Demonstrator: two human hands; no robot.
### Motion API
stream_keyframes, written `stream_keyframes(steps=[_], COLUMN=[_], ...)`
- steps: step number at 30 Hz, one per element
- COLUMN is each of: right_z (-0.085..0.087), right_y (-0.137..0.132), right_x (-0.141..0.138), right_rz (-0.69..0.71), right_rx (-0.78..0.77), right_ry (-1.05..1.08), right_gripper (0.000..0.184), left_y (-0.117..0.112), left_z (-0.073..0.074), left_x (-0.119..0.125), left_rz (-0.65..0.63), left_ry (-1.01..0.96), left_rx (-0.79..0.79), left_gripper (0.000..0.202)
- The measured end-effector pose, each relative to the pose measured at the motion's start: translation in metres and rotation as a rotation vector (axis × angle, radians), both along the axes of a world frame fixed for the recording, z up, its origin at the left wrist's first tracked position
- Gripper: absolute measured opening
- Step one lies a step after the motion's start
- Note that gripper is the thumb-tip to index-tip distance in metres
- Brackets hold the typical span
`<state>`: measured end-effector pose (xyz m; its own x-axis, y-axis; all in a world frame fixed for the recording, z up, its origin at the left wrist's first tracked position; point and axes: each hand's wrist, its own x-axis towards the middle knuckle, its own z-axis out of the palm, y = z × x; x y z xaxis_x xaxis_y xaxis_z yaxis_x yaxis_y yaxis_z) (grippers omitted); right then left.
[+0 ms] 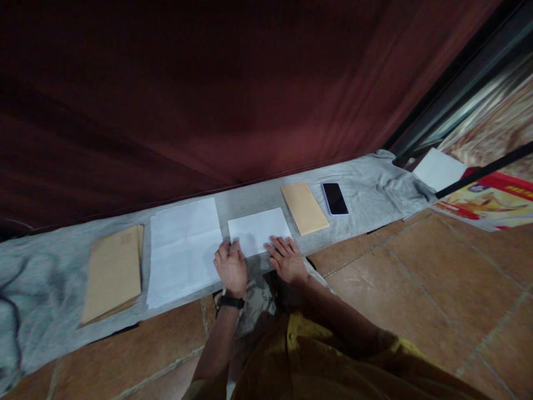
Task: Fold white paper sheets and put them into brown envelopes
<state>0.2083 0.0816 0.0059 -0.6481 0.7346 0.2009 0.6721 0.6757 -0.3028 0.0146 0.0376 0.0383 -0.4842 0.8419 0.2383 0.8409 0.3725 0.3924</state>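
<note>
Resting on the five o'clock corner of a small white sheet [259,226], the right hand [288,262] is spreading its fingers, probably to hold the paper flat. The left hand [232,270] is curling at the seven o'clock corner; I cannot tell if it is pinching. From between the hands, the sheet is lying at twelve, big white papers [183,253] at nine, a brown envelope [305,208] at one.

In front of me a dark red backdrop [233,100] rises, dim at the left and lighter low in the middle. Gray cloth [375,172] drapes the long surface at its foot. Below me, brown floor tiles [416,278] show pale grout lines.
</note>
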Motion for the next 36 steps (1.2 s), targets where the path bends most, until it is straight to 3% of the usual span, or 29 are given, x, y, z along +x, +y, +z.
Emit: stream_keyframes(steps=[6, 8, 14, 24, 36], right_z=[0.001, 0.0, 0.001, 0.0, -0.007], right_y=[-0.001, -0.001, -0.001, -0.001, -0.002], right_x=[0.0, 0.001, 0.0, 0.001, 0.004], right_rz=[0.007, 0.009, 0.012, 0.009, -0.001], right_rx=[-0.007, -0.013, -0.019, -0.013, 0.11], right_ry=[0.002, -0.011, -0.041, -0.046, -0.039], right_gripper=[0.05, 0.051, 0.052, 0.05, 0.048], left_y=[-0.006, -0.009, -0.019, -0.027, -0.041], left_z=[-0.014, -0.019, -0.024, -0.031, -0.037], left_x=[0.036, 0.049, 0.057, 0.049, 0.022], left_rz=[-0.382, -0.427, -0.405, -0.387, -0.362], left_ry=[-0.016, -0.009, 0.04, 0.078, 0.206], left_rx=[0.036, -0.017, -0.104, -0.102, -0.061], left_gripper=[0.042, 0.049, 0.064, 0.065, 0.071])
